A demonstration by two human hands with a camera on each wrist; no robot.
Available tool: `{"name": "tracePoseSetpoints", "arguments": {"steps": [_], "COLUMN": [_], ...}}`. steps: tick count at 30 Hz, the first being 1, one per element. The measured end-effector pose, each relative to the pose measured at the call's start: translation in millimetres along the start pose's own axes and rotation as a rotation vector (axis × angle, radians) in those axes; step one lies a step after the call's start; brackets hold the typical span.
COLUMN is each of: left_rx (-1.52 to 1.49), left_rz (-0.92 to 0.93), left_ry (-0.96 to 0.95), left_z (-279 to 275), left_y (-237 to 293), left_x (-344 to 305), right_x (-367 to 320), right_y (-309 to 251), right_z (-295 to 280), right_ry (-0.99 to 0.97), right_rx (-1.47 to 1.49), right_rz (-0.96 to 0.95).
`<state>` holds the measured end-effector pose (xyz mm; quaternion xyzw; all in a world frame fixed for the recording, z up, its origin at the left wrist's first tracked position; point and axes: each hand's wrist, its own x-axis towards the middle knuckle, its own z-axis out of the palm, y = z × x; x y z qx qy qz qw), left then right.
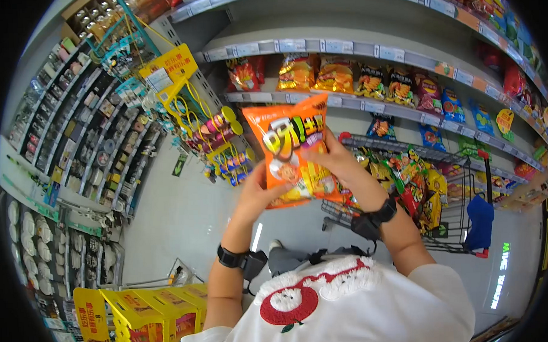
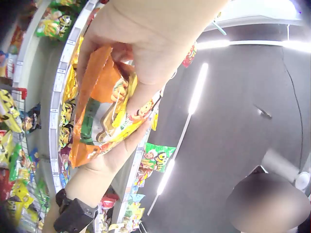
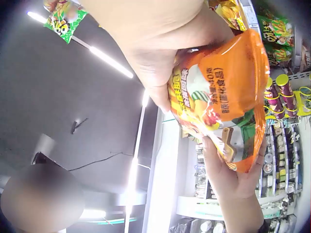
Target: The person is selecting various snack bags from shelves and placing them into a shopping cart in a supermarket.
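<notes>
An orange snack bag (image 1: 281,119) with bold printed lettering and a cartoon face is held up in front of the chest in the head view. My left hand (image 1: 259,192) grips its lower left corner, thumb across the front. On the right edge, my right hand (image 1: 340,162) holds the bag with the thumb lying over the printed face panel. From the left wrist view, the bag's bottom seam and side (image 2: 90,126) show between both hands. The right wrist view shows its orange end (image 3: 238,73) with dark printed text; the fingers behind it are mostly hidden.
Shelves (image 1: 265,98) with several snack bags curve across the back. A shopping cart (image 1: 461,164) full of packets stands at the right. Hanging canisters (image 1: 221,121) and a yellow display box (image 1: 140,308) are on the left, beyond them a rack of small goods (image 1: 90,105).
</notes>
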<state>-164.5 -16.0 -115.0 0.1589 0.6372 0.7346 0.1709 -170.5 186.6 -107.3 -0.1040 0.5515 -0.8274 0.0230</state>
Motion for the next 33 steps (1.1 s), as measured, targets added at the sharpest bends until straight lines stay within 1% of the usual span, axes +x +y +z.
{"name": "tracePoseSetpoints", "arguments": {"steps": [2,5,8,12,13,16,17,19,20,23,26,27,30,31,32,33], "left_rx": [-0.059,-0.085,-0.091,-0.121,-0.138,-0.157,-0.122,-0.099,-0.092,-0.146,-0.16,-0.15,-0.137,-0.088,-0.074,-0.033], "left_rz": [0.026,-0.004,-0.018,-0.11,-0.113,-0.099,-0.124,-0.118,-0.106,-0.089,-0.108,-0.105,-0.119,-0.113,-0.071,-0.033], "left_ry": [-0.025,-0.039,-0.056,-0.074,-0.095,-0.1,-0.083,-0.116,-0.134,-0.154,-0.23,-0.259,-0.316,-0.313,-0.325,-0.345], "left_z": [-2.7,-9.4,-18.2,-33.6,-36.8,-52.1,-60.5,-80.9,-88.3,-113.5,-138.1,-145.5,-159.4,-163.4,-164.8,-168.7], "left_y": [-5.6,-6.0,-10.2,-15.5,-14.7,-18.7,-20.1,-18.3,-16.8,0.7,14.1,12.6,26.2,28.5,35.9,38.0], "left_x": [-4.7,-9.3,-8.4,-4.8,-4.4,2.1,3.8,8.3,12.1,20.3,34.0,39.9,52.6,58.9,65.0,74.8], "right_x": [-7.3,-16.0,-15.8,-10.7,-8.6,1.0,5.3,13.9,19.2,37.2,53.1,56.5,66.5,70.4,74.2,69.4], "right_y": [4.1,8.7,18.4,27.8,30.4,34.5,37.0,40.5,45.5,41.9,45.2,43.3,41.4,42.1,41.4,54.3], "right_z": [-0.1,2.7,5.7,17.7,19.7,28.8,34.3,47.7,52.4,78.7,94.2,101.4,115.5,118.6,120.5,129.2], "right_ry": [-0.048,-0.084,-0.042,0.067,0.078,0.107,0.106,0.147,0.16,0.187,0.249,0.259,0.321,0.375,0.363,0.383], "right_rx": [0.053,0.11,0.14,0.168,0.148,0.176,0.203,0.144,0.125,0.18,0.153,0.153,0.14,0.095,0.157,0.176], "right_rz": [-0.004,0.055,0.098,0.14,0.12,0.145,0.16,0.132,0.101,0.113,0.135,0.094,0.09,0.091,0.097,0.124]}}
